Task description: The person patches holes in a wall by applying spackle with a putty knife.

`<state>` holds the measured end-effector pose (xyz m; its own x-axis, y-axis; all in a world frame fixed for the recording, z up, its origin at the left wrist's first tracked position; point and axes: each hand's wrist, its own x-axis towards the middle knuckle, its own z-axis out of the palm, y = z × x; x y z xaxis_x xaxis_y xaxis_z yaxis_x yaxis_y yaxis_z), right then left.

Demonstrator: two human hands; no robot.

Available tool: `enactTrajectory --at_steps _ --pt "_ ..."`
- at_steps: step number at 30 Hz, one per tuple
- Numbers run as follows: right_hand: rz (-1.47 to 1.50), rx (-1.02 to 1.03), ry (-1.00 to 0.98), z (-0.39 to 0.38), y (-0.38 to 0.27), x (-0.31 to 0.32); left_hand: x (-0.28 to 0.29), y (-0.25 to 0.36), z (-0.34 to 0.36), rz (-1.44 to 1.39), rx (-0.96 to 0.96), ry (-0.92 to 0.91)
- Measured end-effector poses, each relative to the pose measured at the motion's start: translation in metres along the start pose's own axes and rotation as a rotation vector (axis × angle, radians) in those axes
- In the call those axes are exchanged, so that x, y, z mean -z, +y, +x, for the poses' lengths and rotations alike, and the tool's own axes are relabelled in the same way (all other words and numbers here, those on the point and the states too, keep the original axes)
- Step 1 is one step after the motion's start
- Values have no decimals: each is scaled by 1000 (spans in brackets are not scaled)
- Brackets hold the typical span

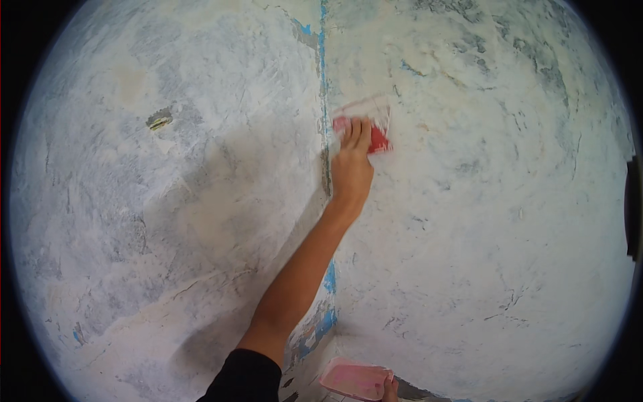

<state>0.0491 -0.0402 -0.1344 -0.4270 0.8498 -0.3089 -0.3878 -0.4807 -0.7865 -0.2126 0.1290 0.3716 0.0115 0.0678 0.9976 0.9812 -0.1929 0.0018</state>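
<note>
My left hand [353, 161] reaches up from the lower left with its fingers closed on a red spreader [379, 141], whose wide blade, smeared with pale paste, lies against the right wall just beside the inside corner. At the bottom of the view my right hand [390, 388] grips the right end of a pink rectangular tray [349, 374] with pale smears in it. Most of that hand is cut off by the lower edge.
Two patchy white plastered walls [114, 201] [489, 201] meet at a vertical corner with blue flecks [329, 275]. The left wall has a small chipped hole [159, 120]. A dark upright edge [631, 208] stands at the far right.
</note>
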Motion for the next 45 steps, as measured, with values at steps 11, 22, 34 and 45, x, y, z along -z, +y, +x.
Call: enactTrajectory --at_steps 11,22,34,45 --pt "-77 21 76 4 -17 0 87 31 -105 -367 305 -333" --pt "-37 39 73 -11 6 -7 44 -12 103 -290 -67 208" --pt "-27 42 106 -19 -14 12 47 9 -84 -207 54 -114" --pt "-63 28 108 -21 -12 1 29 -14 -12 -149 28 108"
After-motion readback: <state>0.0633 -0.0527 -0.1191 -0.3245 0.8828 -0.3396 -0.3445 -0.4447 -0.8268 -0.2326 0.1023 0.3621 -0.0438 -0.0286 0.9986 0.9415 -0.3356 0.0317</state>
